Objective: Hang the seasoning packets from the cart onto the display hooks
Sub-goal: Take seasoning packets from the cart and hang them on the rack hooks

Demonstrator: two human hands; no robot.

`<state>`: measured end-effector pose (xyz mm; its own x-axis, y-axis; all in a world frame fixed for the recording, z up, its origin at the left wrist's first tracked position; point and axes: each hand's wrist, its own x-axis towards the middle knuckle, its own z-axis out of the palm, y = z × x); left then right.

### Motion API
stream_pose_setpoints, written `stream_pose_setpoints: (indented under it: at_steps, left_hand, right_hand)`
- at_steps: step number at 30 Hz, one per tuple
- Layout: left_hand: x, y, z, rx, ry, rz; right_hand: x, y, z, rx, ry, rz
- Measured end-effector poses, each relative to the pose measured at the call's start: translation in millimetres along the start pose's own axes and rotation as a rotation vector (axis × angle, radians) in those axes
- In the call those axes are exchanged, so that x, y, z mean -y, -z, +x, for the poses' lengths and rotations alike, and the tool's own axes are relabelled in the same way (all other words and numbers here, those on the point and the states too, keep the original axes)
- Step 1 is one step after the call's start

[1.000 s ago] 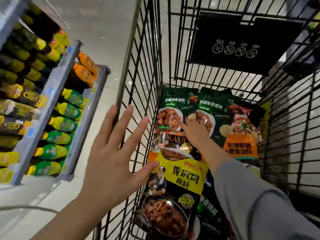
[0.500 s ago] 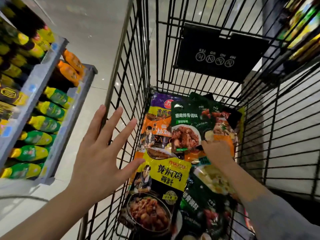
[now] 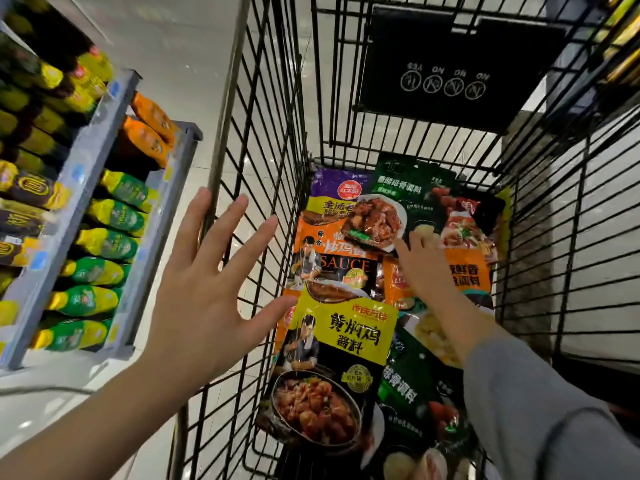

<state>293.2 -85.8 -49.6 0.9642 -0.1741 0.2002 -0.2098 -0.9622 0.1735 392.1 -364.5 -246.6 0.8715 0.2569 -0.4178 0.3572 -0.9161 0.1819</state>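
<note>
The person's left hand (image 3: 204, 289) is spread flat with straight fingers, held against the outside of the black wire shopping cart (image 3: 277, 133), its fingertips near the cart's metal corner post; it holds nothing. The right hand (image 3: 424, 268), in a grey sleeve (image 3: 540, 410), reaches down into the cart and rests on the pile of seasoning packets, fingers on the lower edge of a dark green packet showing braised ribs (image 3: 408, 199); whether the fingers pinch it cannot be told. Beside it lie an orange and purple sauce packet (image 3: 329, 244) and, nearer the person, a yellow and black packet picturing a chicken stew (image 3: 332, 368). A black sign panel (image 3: 450, 64) hangs on the cart's far end. To the left, grey shelves (image 3: 100, 188) carry green and yellow bottles (image 3: 104, 244).
</note>
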Motion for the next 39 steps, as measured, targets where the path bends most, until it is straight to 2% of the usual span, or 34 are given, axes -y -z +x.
stream_pose_setpoints:
  at_steps: [4,12,16,22,25,26,29,33,34,39]
  left_hand:
    - [0.1,-0.1,0.3,-0.01,-0.01,0.004]
    - [0.1,0.6,1.2,-0.042,-0.014,-0.036]
    - [-2.0,3.8,1.4,-0.025,0.012,-0.021]
    - [-1.3,2.3,-0.4,0.0,0.003,-0.043]
    - [-2.1,1.3,-0.7,-0.021,-0.009,-0.026]
    - [-1.3,1.0,-1.2,-0.026,-0.013,-0.023]
    - [-0.1,-0.5,0.1,-0.051,-0.058,0.001]
    - [0.6,-1.2,0.3,-0.072,-0.104,0.048]
    - [0.8,-1.4,0.1,-0.068,-0.1,0.059]
    - [1.3,-0.9,0.4,-0.046,-0.098,0.077]
  right_hand:
    - [-15.9,11.2,-13.4,-0.128,0.069,-0.046]
    - [-23.7,51.2,-94.9,-0.321,-0.039,0.163]
    - [0.6,33.9,-171.3,-0.233,-0.097,0.191]
    - [49.6,-22.5,-250.4,0.124,-0.056,0.306]
    - [55.2,-23.0,-252.8,0.237,-0.016,0.25]
    - [51.8,-13.9,-248.2,0.251,0.008,0.263]
    - [35.5,3.8,-226.8,0.25,-0.091,0.431]
    - [1.1,16.0,-171.0,-0.102,-0.305,0.519]
    - [-9.1,12.8,-155.0,-0.131,-0.358,0.538]
    - [-35.0,-11.1,-111.0,0.204,-0.422,0.453]
